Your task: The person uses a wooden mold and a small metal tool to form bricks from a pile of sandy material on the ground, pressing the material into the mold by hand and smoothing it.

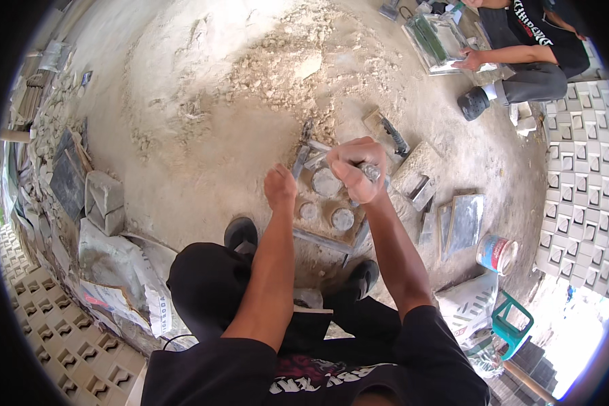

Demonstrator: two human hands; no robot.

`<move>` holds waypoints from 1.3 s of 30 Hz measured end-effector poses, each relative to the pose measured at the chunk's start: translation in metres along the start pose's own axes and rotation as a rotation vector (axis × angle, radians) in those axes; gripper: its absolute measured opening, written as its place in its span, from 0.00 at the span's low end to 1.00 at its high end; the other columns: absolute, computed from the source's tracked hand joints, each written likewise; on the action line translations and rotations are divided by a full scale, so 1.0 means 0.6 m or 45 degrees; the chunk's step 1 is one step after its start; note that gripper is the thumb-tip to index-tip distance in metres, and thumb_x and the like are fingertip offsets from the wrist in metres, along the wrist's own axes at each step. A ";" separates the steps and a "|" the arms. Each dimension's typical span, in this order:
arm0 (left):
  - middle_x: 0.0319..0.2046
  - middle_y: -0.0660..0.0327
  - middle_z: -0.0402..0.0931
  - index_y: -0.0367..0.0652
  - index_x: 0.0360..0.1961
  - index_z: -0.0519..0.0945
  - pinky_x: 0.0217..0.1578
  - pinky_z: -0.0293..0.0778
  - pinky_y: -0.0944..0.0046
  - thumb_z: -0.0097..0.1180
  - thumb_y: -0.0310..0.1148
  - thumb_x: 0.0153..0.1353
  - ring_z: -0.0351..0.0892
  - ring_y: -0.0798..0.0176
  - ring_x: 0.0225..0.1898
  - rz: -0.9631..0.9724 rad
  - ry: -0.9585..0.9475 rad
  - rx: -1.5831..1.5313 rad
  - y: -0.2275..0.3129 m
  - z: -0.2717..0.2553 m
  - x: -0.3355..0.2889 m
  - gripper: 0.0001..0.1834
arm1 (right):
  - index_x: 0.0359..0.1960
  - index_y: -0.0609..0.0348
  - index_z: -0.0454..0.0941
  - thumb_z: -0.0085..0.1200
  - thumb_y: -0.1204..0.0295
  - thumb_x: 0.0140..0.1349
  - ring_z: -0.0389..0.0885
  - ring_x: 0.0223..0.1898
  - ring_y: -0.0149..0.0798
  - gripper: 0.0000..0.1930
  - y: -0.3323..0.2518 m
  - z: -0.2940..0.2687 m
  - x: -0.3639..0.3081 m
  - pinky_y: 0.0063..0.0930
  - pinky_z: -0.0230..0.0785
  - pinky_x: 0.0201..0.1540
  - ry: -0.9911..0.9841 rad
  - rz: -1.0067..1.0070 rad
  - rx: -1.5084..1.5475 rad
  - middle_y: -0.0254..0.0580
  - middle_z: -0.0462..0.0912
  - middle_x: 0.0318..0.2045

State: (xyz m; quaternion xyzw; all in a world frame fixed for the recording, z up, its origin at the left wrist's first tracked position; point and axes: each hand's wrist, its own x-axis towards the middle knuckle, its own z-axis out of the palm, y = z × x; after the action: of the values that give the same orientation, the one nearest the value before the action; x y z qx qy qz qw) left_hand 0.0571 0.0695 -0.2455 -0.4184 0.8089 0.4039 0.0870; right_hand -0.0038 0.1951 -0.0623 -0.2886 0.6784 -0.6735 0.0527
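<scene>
Between my feet lies a square mould frame (322, 241) with dark metal sides. Inside it are round, dusty grey discs, among them a large one (326, 183) and a smaller one (342, 219). My right hand (358, 168) is raised over the frame's far right part, its fist wrapped round a tool whose grey, rounded handle end (370, 171) pokes out at the top; the rest of the tool is mostly hidden. My left hand (279, 186) is closed by the frame's left side, near a dark metal bar (300, 162). What its fingers hold, if anything, is hidden.
Loose pale rubble (304, 64) spreads ahead. Right of the frame lie a dusty block (414, 166), flat grey plates (464, 220) and a paint bucket (497, 254). A co-worker's hand (468, 59) rests on another mould (434, 40). Patterned blocks (578, 183) stand far right; sacks (118, 271) lie left.
</scene>
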 end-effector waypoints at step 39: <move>0.40 0.31 0.78 0.21 0.36 0.79 0.51 0.69 0.41 0.32 0.47 0.68 0.77 0.31 0.46 0.011 0.019 0.027 0.009 -0.005 -0.007 0.34 | 0.10 0.54 0.60 0.49 0.63 0.72 0.51 0.17 0.19 0.28 -0.043 -0.023 -0.007 0.24 0.41 0.18 0.973 0.463 0.058 0.21 0.58 0.12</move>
State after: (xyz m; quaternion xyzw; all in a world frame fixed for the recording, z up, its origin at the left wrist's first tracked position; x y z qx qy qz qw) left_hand 0.0563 0.0715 -0.2387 -0.4170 0.8154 0.3927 0.0837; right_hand 0.0015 0.2110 -0.0378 0.1074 0.6739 -0.7267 -0.0782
